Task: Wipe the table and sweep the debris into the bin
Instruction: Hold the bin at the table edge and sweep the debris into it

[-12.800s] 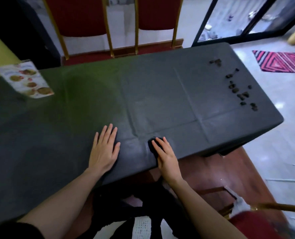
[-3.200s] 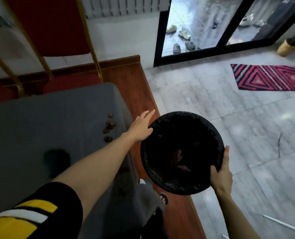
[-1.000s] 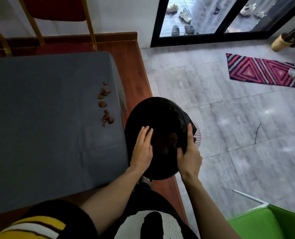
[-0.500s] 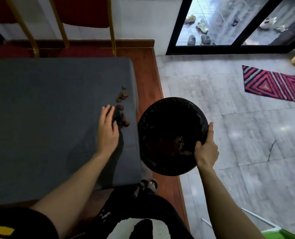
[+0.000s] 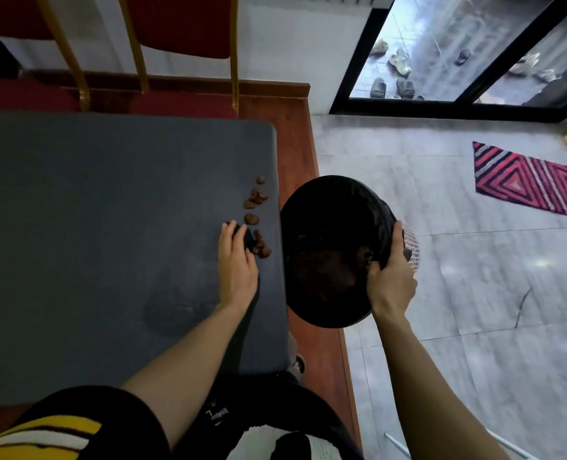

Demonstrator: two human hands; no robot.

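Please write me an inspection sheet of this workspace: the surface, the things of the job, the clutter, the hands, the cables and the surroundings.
Surface: table under a dark grey cloth.
Job's things: brown debris lies near the table's right edge; black-lined bin is held beside that edge, tilted; a dark cloth under the left fingers.
Clutter: nothing seen.
Hands: left hand rests on the cloth next to the debris; right hand grips the bin's rim.
Cables: nothing seen.
Surroundings: red chairs, striped rug, shoes behind the glass door.

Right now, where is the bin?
In the head view the bin hangs off the table's right edge, gripped by the right hand, beside the brown debris.
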